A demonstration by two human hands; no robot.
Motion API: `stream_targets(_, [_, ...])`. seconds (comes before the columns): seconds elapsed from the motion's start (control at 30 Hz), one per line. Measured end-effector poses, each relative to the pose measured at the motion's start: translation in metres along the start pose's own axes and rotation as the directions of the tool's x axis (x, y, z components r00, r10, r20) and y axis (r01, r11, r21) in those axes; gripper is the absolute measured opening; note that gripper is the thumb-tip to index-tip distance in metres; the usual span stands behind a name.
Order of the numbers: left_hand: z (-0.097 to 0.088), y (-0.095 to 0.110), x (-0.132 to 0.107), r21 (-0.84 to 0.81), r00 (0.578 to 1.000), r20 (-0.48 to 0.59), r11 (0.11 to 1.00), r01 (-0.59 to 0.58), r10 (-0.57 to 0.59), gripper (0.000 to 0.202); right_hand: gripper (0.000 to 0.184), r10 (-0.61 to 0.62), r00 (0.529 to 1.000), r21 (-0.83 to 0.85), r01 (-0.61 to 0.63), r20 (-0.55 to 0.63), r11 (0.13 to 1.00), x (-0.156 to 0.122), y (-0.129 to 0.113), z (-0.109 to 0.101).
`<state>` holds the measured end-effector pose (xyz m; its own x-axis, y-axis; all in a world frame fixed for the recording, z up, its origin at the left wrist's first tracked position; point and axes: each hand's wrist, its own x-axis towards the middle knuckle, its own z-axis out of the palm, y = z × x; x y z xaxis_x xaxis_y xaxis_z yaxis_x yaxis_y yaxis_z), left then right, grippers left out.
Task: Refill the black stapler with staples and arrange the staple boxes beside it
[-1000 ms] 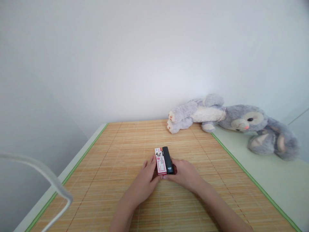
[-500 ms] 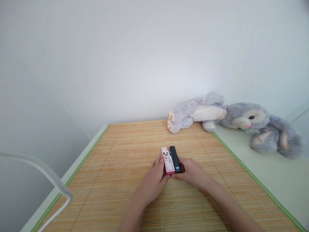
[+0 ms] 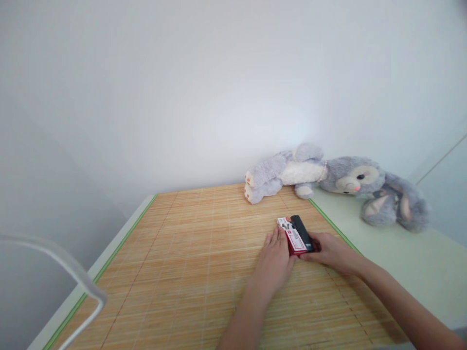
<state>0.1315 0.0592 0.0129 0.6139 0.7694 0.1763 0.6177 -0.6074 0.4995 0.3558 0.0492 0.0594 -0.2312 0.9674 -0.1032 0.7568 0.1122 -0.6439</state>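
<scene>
A small red and white box [image 3: 292, 235] with a black side lies on the bamboo mat [image 3: 204, 272], near the mat's right edge. My left hand [image 3: 274, 261] rests flat against the box's left side, fingers stretched toward it. On the box's right and near end sits my right hand [image 3: 329, 251], its fingers curled round the box. Both forearms reach in from the lower right.
A grey and cream plush rabbit [image 3: 330, 181] lies on its side at the back right against the white wall. Pale green surface [image 3: 408, 262] borders the mat on the right. A white curved tube [image 3: 62, 262] crosses the lower left corner.
Both hands have slid the box to the right across the mat, from its middle to near its right edge. The box has turned slightly, its far end pointing left.
</scene>
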Motion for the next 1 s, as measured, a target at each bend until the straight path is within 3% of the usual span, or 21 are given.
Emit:
stream_targets(0.17, [-0.001, 0.001, -0.001, -0.02, 0.996, -0.065, 0.998, -0.064, 0.063, 0.081, 0.049, 0.038, 0.999, 0.042, -0.037, -0.028, 0.998, -0.004, 0.014, -0.008])
stream_targets(0.33, [-0.013, -0.013, -0.005, -0.077, 0.986, -0.166, 0.997, 0.014, -0.026, 0.073, 0.053, 0.051, 0.998, 0.074, -0.049, -0.032, 0.996, -0.003, 0.016, -0.005])
stream_targets(0.6, [-0.016, -0.022, 0.01, -0.068, 0.993, -0.113, 0.997, 0.024, -0.032, 0.087, 0.055, 0.033, 0.999, 0.119, -0.033, -0.002, 0.992, 0.0, 0.012, -0.009])
stream_targets(1.0, [-0.018, -0.026, 0.01, -0.072, 0.997, -0.081, 0.997, 0.015, -0.02, 0.084, 0.052, 0.018, 1.0, 0.125, -0.016, -0.014, 0.992, 0.002, 0.001, -0.011])
